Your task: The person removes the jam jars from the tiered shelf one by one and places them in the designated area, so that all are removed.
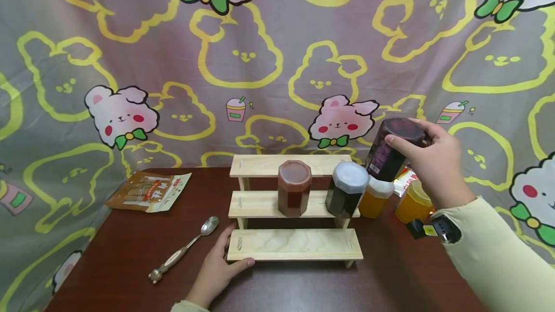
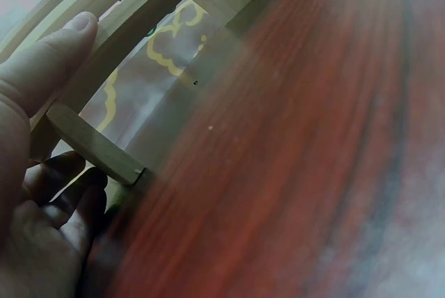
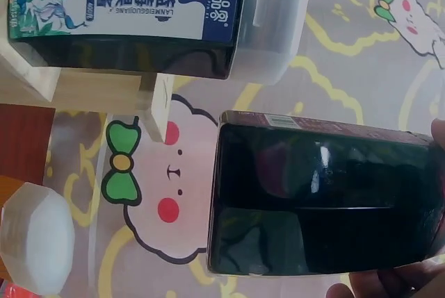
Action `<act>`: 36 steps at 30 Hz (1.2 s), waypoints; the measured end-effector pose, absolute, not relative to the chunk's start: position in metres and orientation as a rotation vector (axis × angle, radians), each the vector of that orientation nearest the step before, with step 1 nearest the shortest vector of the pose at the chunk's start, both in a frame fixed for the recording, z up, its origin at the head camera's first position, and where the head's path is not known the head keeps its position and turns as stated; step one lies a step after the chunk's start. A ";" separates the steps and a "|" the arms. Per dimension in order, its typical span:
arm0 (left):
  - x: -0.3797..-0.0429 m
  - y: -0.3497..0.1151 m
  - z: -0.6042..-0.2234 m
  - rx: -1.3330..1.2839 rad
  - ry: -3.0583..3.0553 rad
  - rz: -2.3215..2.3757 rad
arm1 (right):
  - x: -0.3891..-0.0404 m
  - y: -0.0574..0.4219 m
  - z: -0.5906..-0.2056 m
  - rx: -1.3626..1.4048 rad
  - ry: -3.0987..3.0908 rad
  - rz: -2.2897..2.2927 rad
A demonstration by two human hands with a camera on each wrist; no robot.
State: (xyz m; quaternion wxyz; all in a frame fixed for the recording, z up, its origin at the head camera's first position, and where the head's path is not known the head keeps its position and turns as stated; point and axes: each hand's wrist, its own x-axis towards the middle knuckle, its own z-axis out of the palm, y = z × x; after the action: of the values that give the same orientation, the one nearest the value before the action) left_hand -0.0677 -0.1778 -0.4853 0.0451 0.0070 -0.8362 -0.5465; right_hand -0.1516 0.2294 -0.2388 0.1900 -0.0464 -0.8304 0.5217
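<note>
My right hand (image 1: 442, 158) grips a dark jam jar (image 1: 386, 160) around its dark lid and holds it raised and tilted, right of the wooden step rack. In the right wrist view the dark jar (image 3: 327, 197) shows a glossy, flat-sided wall. My left hand (image 1: 221, 264) holds the left end of the three-tier wooden rack (image 1: 295, 244) at its lowest step, thumb at the front edge. In the left wrist view the fingers of that hand (image 2: 49, 214) curl beside a rack leg. On the middle step stand a red-brown jar (image 1: 295, 189) and a dark white-lidded jar (image 1: 347, 189), labelled blueberry jam.
Right of the rack are a white-lidded orange jar (image 1: 375, 199), a yellow-lidded jar (image 1: 414, 201) and a red-and-white packet (image 1: 405, 179). A spoon (image 1: 186, 249) and a brown packet (image 1: 147, 191) lie on the left of the table. A patterned cloth (image 1: 269, 71) hangs behind.
</note>
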 end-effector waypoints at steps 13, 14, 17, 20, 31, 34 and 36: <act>-0.068 -0.178 -0.486 0.001 -2.516 -1.715 | -0.133 0.242 -0.259 -0.173 -2.289 1.482; -0.068 -0.178 -0.486 0.001 -2.517 -1.716 | -0.132 0.243 -0.262 -0.174 -2.284 1.478; -0.068 -0.178 -0.486 0.001 -2.520 -1.727 | -0.129 0.247 -0.270 -0.190 -2.281 1.446; -0.067 -0.178 -0.485 0.002 -2.520 -1.738 | -0.125 0.249 -0.276 -0.192 -2.299 1.380; -0.068 -0.177 -0.486 0.013 -2.524 -1.742 | -0.114 0.253 -0.297 -0.178 -2.265 1.308; -0.067 -0.177 -0.485 0.000 -2.502 -1.779 | -0.109 0.252 -0.301 -0.199 -2.235 1.324; -0.067 -0.177 -0.485 -0.006 -2.487 -1.804 | -0.106 0.250 -0.305 -0.223 -2.206 1.344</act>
State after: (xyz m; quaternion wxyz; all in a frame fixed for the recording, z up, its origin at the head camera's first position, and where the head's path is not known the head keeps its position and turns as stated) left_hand -0.0668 -0.1766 -0.4850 0.0345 -0.0018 -0.8091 -0.5867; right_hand -0.1060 0.2503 -0.3046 0.2707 -0.0828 -0.8191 0.4989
